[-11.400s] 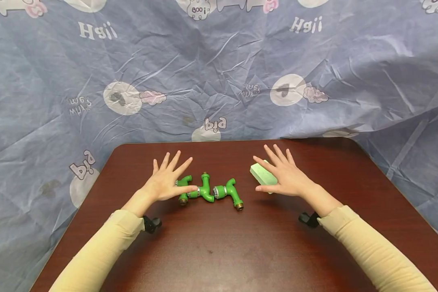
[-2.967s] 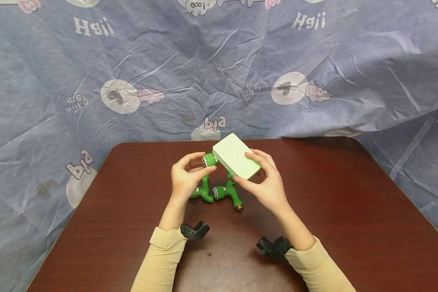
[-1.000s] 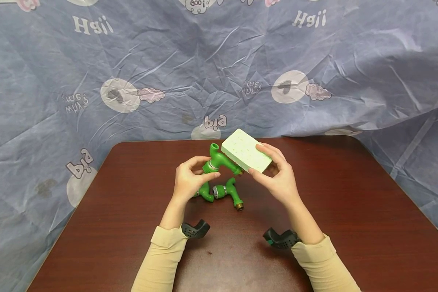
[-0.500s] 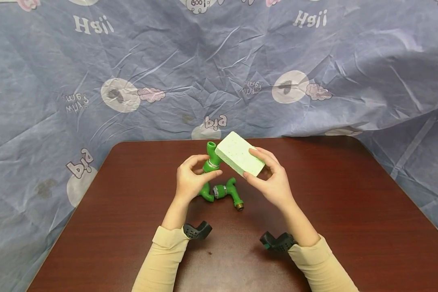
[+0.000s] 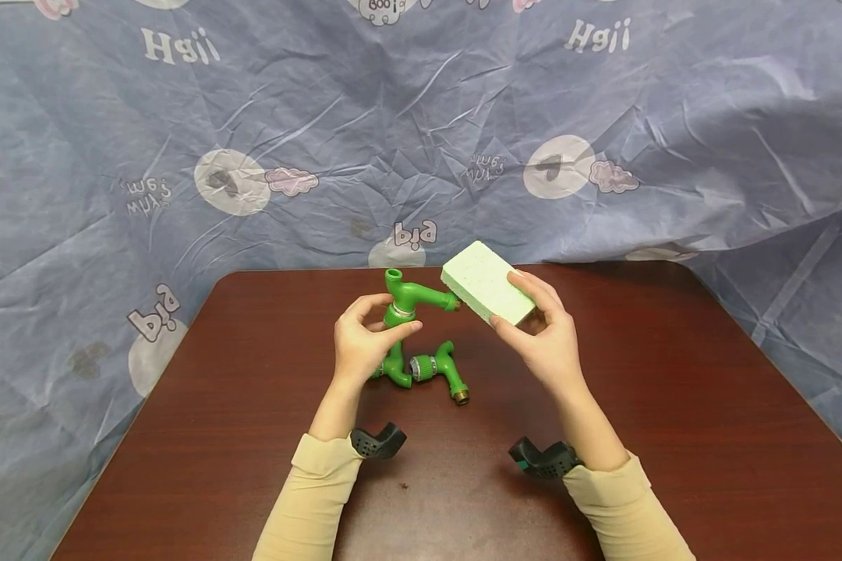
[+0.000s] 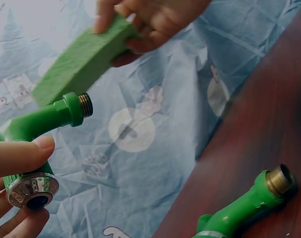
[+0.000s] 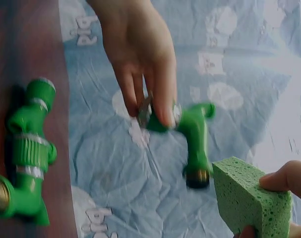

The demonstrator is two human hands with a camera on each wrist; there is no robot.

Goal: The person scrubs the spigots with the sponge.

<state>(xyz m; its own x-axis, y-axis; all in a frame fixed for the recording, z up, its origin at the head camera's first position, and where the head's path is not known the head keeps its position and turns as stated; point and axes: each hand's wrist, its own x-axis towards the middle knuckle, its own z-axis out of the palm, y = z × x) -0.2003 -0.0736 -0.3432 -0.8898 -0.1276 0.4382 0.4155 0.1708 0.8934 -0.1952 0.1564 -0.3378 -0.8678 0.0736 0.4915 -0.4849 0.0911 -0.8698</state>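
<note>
My left hand [image 5: 359, 343] pinches a green tap [image 5: 421, 294] by its ribbed knob, raised above the table. The tap's spout points up, and its brass-threaded end [image 6: 86, 105] points toward the right hand. In my right hand [image 5: 553, 351] is a pale green sponge [image 5: 487, 282], gripped by its near end between thumb and fingers. Its far corner lies close to the tap's threaded end in the head view. Against the tap body, the sponge [image 6: 83, 62] overlaps in the left wrist view.
Two more green taps lie on the dark red-brown table [image 5: 673, 374]: one [image 5: 449, 374] in the middle, the other [image 5: 397, 372] partly behind the left hand. A wrinkled blue-grey printed cloth [image 5: 421, 117] hangs behind the table. Black camera mounts [image 5: 543, 458] sit on both wrists.
Both hands were spread and without things at first; they have since taken up a tap and the sponge. Over the last half second the sponge shifts right and up, uncovering the tap's threaded end.
</note>
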